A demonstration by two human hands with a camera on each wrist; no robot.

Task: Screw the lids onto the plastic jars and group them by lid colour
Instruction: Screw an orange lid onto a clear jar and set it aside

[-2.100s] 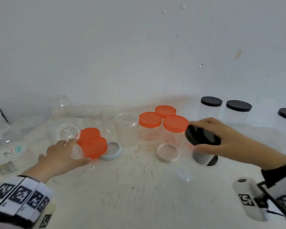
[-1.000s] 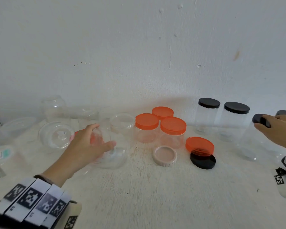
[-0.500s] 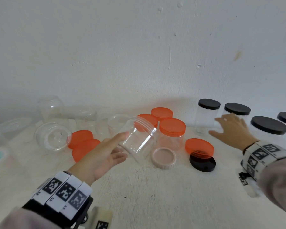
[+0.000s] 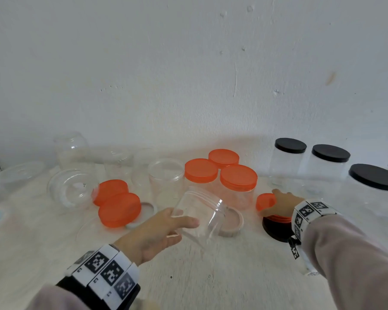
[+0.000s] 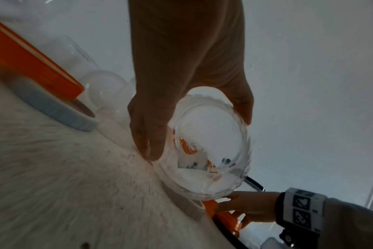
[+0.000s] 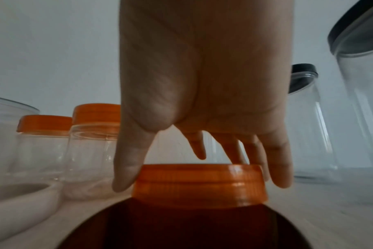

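Observation:
My left hand (image 4: 179, 220) grips a clear open jar (image 4: 202, 213) by its base, tilted with the mouth up and to the right, just above the table. The jar's bottom (image 5: 209, 143) fills the left wrist view. My right hand (image 4: 278, 204) reaches over a loose orange lid (image 4: 264, 201) that lies on a black lid (image 4: 276, 230). In the right wrist view the thumb and fingers (image 6: 281, 176) clasp the orange lid (image 6: 200, 182) from both sides.
Three orange-lidded jars (image 4: 239, 179) cluster at the centre back. Several black-lidded jars (image 4: 330, 153) line the right. Two loose orange lids (image 4: 120, 209) lie left of centre, a pink lid (image 4: 233, 222) behind the held jar. Open clear jars (image 4: 166, 175) crowd the back left.
My right hand has come down and left from the black-lidded jars onto the orange lid. My left hand has carried the clear jar slightly nearer and to the right.

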